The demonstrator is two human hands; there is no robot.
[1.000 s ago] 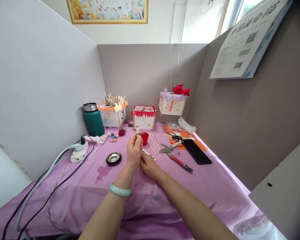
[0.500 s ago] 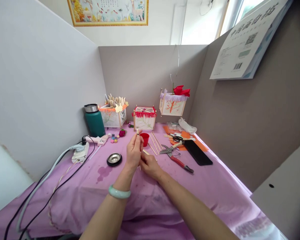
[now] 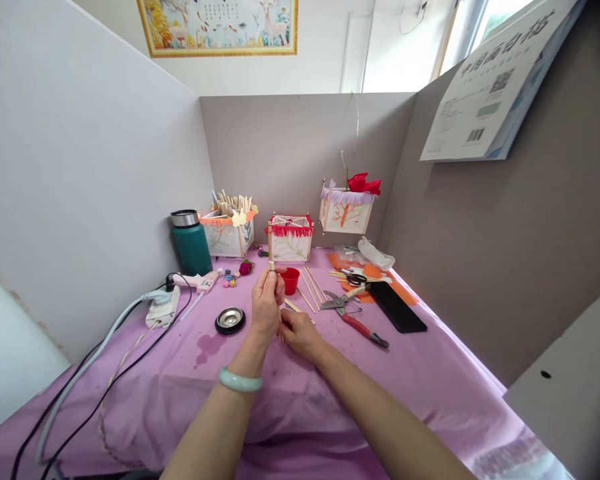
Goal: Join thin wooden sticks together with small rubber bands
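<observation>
Fingers wrapped round it, my left hand holds a thin pale wooden stick nearly upright; its tip shows above the thumb. Whether it is one stick or more I cannot make out. Just below and to the right, my right hand has its fingers closed at the stick's lower end, which they mostly hide. Behind the hands stands a red cup. Several loose wooden sticks lie to the right of the cup, and red-handled cutting pliers rest farther right.
A black-rimmed metal lid, a teal bottle, a glue gun and a power strip with cables lie left. Behind are a box of sticks and a red-fringed lantern. Right: scissors and a black phone.
The stick's tip has shifted slightly left above my left hand. Both hands keep their grip at nearly the same place, and the whole view has dropped a little.
</observation>
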